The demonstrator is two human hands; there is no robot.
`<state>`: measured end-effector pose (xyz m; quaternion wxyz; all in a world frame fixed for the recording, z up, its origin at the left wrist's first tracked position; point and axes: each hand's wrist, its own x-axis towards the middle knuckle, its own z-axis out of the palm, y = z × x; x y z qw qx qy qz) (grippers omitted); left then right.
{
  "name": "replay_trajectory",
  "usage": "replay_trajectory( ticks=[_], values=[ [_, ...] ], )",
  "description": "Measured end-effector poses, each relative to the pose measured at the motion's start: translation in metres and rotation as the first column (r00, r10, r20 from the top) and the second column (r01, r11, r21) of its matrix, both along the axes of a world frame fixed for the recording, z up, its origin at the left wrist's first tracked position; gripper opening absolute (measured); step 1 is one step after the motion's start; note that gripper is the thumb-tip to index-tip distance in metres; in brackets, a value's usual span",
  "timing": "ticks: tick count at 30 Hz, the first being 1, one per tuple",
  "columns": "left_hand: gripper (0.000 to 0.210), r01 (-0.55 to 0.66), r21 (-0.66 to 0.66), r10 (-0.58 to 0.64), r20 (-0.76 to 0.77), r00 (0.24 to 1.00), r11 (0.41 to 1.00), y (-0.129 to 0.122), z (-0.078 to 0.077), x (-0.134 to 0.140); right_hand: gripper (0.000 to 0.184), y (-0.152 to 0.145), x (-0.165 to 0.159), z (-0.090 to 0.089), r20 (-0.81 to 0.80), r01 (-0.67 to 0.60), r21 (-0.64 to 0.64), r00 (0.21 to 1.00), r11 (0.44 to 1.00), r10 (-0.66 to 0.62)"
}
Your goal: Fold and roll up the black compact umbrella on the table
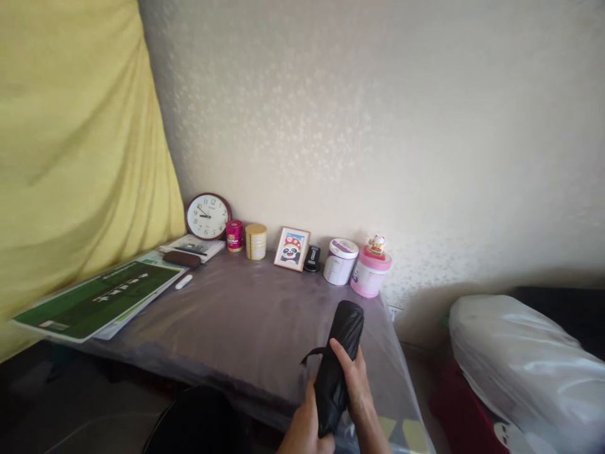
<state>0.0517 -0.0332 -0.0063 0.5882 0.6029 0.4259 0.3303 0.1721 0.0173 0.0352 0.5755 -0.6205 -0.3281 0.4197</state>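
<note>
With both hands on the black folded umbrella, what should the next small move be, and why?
I'd probably slide the left-hand grip up to the strap: it sticks out loose on that side, while the right-hand grip on the umbrella looks able to steady it.

Pale patterned wall behind a plastic-covered table, yellow curtain at left.

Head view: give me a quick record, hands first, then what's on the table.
left hand: around the lower end of the black umbrella
right hand: around its middle
strap: loose, out to the left
back row, left to right: clock, red can, yellow can, picture, small black item (unclear), white tub, pink tub
on pink tub: figurine
table's left side: green sheet, brown case
</note>
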Motion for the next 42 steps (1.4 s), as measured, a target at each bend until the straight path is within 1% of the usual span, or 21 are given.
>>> replay_trajectory(
  ticks=[2, 3, 5, 8, 9, 10, 14, 17, 18, 19, 20, 21, 23, 24, 26, 28, 30, 32, 34, 39, 42],
  values=[
    [0.093, -0.082, 0.099, 0.098, -0.17, 0.981, 0.992, 0.0, -0.002, 0.0, 0.059, 0.001, -0.002, -0.002, 0.016, 0.057, 0.016, 0.998, 0.998, -0.057],
    [0.094, -0.085, 0.129, 0.109, -0.197, 0.974, 0.988, 0.001, -0.001, 0.0, 0.058, 0.001, -0.002, -0.004, -0.006, 0.066, 0.016, 0.998, 0.998, -0.066],
    [0.094, -0.01, 0.101, 0.02, -0.104, 0.994, 0.995, 0.003, 0.004, -0.003, 0.058, 0.0, -0.001, -0.007, -0.081, 0.053, 0.007, 0.995, 0.999, -0.052],
    [0.085, 0.204, -0.116, -0.187, 0.14, 0.972, 0.972, 0.004, 0.012, -0.006, 0.059, -0.001, 0.003, -0.011, -0.191, -0.009, 0.002, 0.982, 1.0, 0.009],
    [0.08, 0.236, -0.154, -0.212, 0.161, 0.964, 0.959, 0.003, 0.013, -0.006, 0.06, -0.001, 0.004, -0.012, -0.209, -0.025, 0.006, 0.978, 1.0, 0.026],
    [0.077, 0.23, -0.147, -0.21, 0.141, 0.968, 0.962, 0.003, 0.012, -0.005, 0.06, -0.001, 0.005, -0.013, -0.214, -0.038, 0.013, 0.976, 0.999, 0.04],
    [0.093, 0.069, 0.067, -0.063, -0.081, 0.995, 0.995, 0.002, 0.002, 0.002, 0.064, -0.002, 0.004, -0.014, -0.161, -0.025, 0.049, 0.986, 0.998, 0.033],
    [0.099, 0.02, 0.093, 0.016, -0.364, 0.931, 0.995, 0.004, -0.004, 0.002, 0.063, -0.002, 0.0, -0.016, -0.132, 0.017, 0.046, 0.991, 0.999, -0.011],
    [0.099, 0.025, 0.113, 0.022, -0.403, 0.915, 0.993, 0.005, -0.004, 0.001, 0.062, -0.002, 0.0, -0.017, -0.139, 0.023, 0.035, 0.99, 0.999, -0.018],
    [0.101, 0.043, 0.124, 0.007, -0.376, 0.927, 0.991, 0.006, -0.002, -0.002, 0.061, -0.002, -0.001, -0.018, -0.155, 0.022, 0.026, 0.988, 0.999, -0.018],
    [0.104, 0.07, 0.112, -0.036, -0.276, 0.96, 0.991, 0.008, 0.001, -0.004, 0.06, -0.002, -0.001, -0.019, -0.174, 0.019, 0.019, 0.985, 1.0, -0.016],
    [0.106, 0.099, 0.064, -0.09, -0.135, 0.987, 0.993, 0.009, 0.005, -0.007, 0.059, -0.003, 0.0, -0.02, -0.191, 0.013, 0.015, 0.982, 1.0, -0.01],
    [0.107, 0.158, -0.116, -0.142, 0.134, 0.981, 0.981, 0.012, 0.014, -0.011, 0.06, -0.003, 0.001, -0.02, -0.204, 0.001, 0.014, 0.979, 1.0, 0.002],
    [0.103, 0.179, -0.198, -0.136, 0.212, 0.968, 0.964, 0.012, 0.019, -0.012, 0.061, -0.003, 0.001, -0.019, -0.197, -0.004, 0.016, 0.98, 1.0, 0.007],
    [0.091, 0.185, -0.265, -0.123, 0.233, 0.965, 0.946, 0.013, 0.024, -0.012, 0.061, -0.003, 0.003, -0.018, -0.149, -0.018, 0.022, 0.989, 1.0, 0.021],
    [0.081, 0.129, -0.18, -0.11, 0.115, 0.987, 0.975, 0.014, 0.024, -0.011, 0.059, -0.002, 0.005, -0.018, -0.051, -0.026, 0.032, 0.998, 0.999, 0.028],
    [0.078, 0.027, 0.027, -0.025, -0.072, 0.997, 0.999, 0.016, 0.018, -0.009, 0.059, -0.002, 0.009, -0.019, 0.083, -0.016, 0.041, 0.996, 0.999, 0.013],
    [0.082, -0.043, 0.274, 0.113, -0.246, 0.963, 0.961, 0.018, 0.008, -0.008, 0.062, -0.001, 0.013, -0.024, 0.203, -0.004, 0.064, 0.979, 0.998, -0.01],
    [0.086, -0.023, 0.413, 0.199, -0.389, 0.899, 0.911, 0.021, 0.0, -0.007, 0.065, 0.0, 0.018, -0.033, 0.293, -0.007, 0.087, 0.956, 0.996, -0.019],
    [0.082, 0.08, 0.393, 0.224, -0.666, 0.711, 0.916, 0.022, -0.005, -0.003, 0.063, 0.002, 0.029, -0.06, 0.49, 0.003, 0.137, 0.869, 0.991, -0.07],
    [0.078, 0.121, 0.382, 0.217, -0.727, 0.652, 0.916, 0.021, -0.002, -0.001, 0.051, 0.0, 0.03, -0.063, 0.578, -0.111, 0.211, 0.816, 0.971, -0.033]
  ],
)
